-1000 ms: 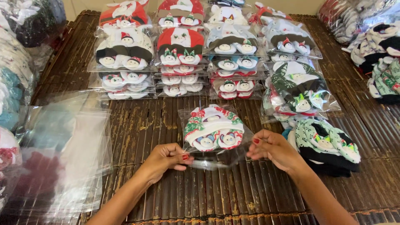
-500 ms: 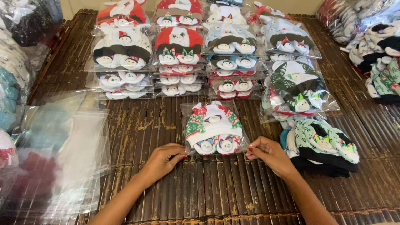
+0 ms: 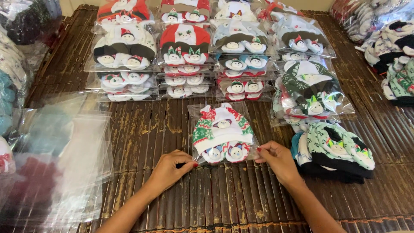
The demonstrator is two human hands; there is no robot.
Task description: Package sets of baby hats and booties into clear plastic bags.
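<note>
Bagged hat set (image 3: 222,133) lies on dark slatted bamboo table (image 3: 241,194), hands pinching.

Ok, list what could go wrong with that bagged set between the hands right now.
1. The left hand and right hand pinch only the bottom corners of the clear bag; the slick film might slip or crease.
2. The hat set inside sits close to that bottom edge, so fabric could get caught there.
3. The loose pile of empty bags lies near the left forearm and could get swept askew.
</note>
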